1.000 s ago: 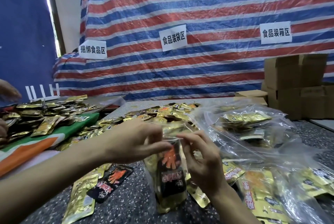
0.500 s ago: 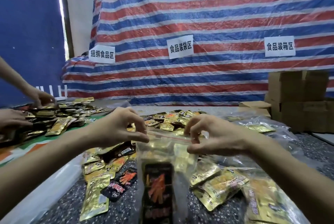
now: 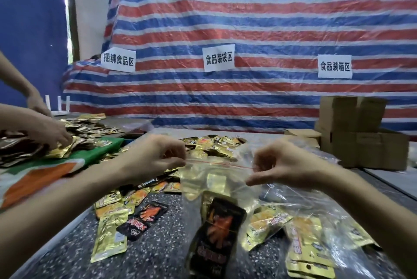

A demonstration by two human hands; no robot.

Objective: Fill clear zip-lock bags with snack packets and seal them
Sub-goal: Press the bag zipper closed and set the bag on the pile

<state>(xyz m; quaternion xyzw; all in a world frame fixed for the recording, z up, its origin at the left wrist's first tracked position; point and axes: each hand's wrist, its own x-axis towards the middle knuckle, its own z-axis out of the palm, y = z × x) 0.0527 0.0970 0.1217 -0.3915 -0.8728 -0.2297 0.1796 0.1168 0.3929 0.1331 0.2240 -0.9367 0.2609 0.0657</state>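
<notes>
The bag (image 3: 214, 179) hangs above the table (image 3: 162, 254), its zip strip running crossways. The left hand (image 3: 153, 157) pinches one end and the right hand (image 3: 282, 166) the other, equally near. The seal seems closed, though blurred.

Soft, even indoor light; wide-angle bending at edges, blurred foreground.

Table (image 3: 162, 254), dark speckled top: is carrying scattered gold snack packets (image 3: 110, 238), one black packet (image 3: 143, 218), cardboard boxes (image 3: 365, 148) standing far right, green-and-orange sheet (image 3: 45, 172) lying left.
</notes>
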